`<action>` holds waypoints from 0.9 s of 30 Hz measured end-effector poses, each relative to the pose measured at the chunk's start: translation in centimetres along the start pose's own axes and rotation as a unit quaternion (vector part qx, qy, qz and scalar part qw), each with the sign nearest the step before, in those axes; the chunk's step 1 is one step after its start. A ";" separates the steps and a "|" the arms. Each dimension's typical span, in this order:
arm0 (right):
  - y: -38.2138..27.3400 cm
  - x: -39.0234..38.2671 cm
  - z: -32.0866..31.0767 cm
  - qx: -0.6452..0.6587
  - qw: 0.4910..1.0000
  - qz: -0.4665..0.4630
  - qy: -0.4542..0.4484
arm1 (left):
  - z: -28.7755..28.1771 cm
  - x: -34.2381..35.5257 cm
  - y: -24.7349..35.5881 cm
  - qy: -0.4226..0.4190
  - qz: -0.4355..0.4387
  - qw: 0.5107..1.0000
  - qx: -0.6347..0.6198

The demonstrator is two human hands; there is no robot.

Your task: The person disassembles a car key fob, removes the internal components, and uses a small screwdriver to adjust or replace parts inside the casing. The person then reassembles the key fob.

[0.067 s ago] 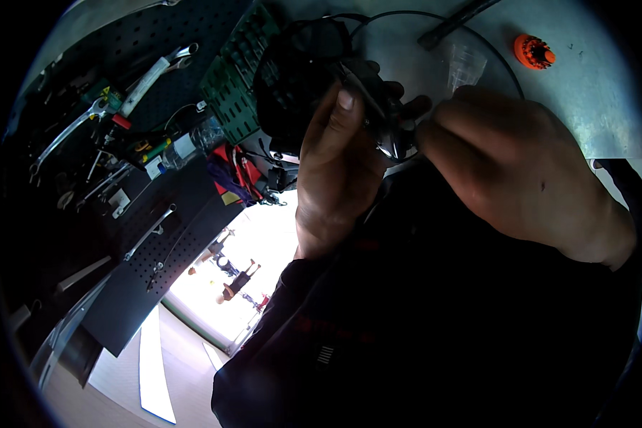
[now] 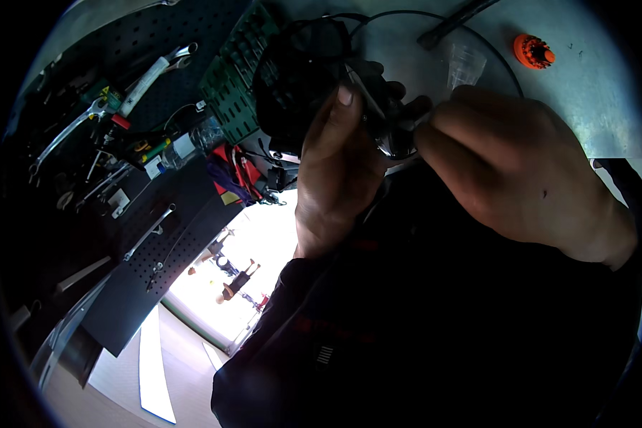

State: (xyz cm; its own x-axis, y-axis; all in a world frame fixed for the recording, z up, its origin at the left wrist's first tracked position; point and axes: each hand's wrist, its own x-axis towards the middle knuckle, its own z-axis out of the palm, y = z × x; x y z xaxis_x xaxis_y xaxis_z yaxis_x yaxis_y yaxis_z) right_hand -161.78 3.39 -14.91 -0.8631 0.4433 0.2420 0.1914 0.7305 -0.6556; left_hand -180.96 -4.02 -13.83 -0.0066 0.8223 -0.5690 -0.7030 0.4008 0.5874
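My left hand [image 2: 339, 167] is closed around a dark, glossy part with a bright metallic edge [image 2: 378, 118], its thumb lying along the near side. The exact kind of this part is too dark to make out. Close against its right end is my right hand [image 2: 506, 160], fingers curled together in a pinch. Whatever those fingertips grip is hidden behind the knuckles. Behind the left hand sits a black bundle with straps [image 2: 292, 78], mostly lost in shadow.
On the metal table [image 2: 585, 93] are a clear plastic cup [image 2: 466, 65] and an orange round bit holder [image 2: 533, 52]. A black cable loops behind my hands. To the left are a green slotted rack [image 2: 228, 107], a plastic bottle [image 2: 207, 133] and several wrenches on a dark pegboard [image 2: 153, 260].
The dark part has tilted slightly in my left hand, and its long edge catches more light. My right fingertips have shifted very little.
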 end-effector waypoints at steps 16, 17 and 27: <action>1.2 -0.2 0.9 0.031 0.989 -0.118 0.082 | -1.2 -0.1 -0.6 -0.015 -0.165 0.946 -0.278; 1.3 -0.3 0.8 0.034 0.990 -0.116 0.073 | -1.3 -0.1 -0.7 -0.017 -0.169 0.941 -0.292; 1.6 -0.5 -0.7 0.017 0.999 -0.018 -0.048 | -0.3 0.0 -0.8 0.002 -0.076 0.992 -0.103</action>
State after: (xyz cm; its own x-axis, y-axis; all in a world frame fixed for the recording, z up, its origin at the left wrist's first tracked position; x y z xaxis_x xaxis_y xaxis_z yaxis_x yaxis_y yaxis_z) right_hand -160.74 4.71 -15.54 -0.9102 0.3645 0.1967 0.1455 0.7260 -0.6721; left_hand -180.59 -4.43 -14.44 0.1085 0.7570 -0.6444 -0.8268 0.4286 0.3643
